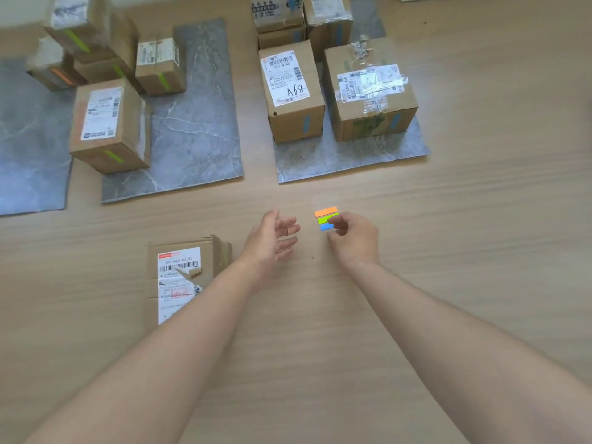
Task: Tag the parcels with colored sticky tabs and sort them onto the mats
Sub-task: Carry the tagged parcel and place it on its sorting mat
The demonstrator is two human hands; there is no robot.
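A small pad of sticky tabs [325,216] with orange, green and blue strips lies on the wooden floor. My right hand [352,238] pinches at the pad's right edge, fingers curled over the green and blue strips. My left hand [272,238] hovers just left of the pad, fingers relaxed and holding nothing. An untagged cardboard parcel [179,277] with a white shipping label lies near me, partly hidden by my left forearm. Parcels with green tabs [109,126] stand on the middle grey mat [198,139]. Parcels with blue tabs [293,94] stand on the right mat [352,155].
A third grey mat [28,149] lies at the far left, with an orange-tagged parcel [57,75] behind it. More stacked boxes [278,20] crowd the back of the right mat. Bare wooden floor stretches to the right and in front of me.
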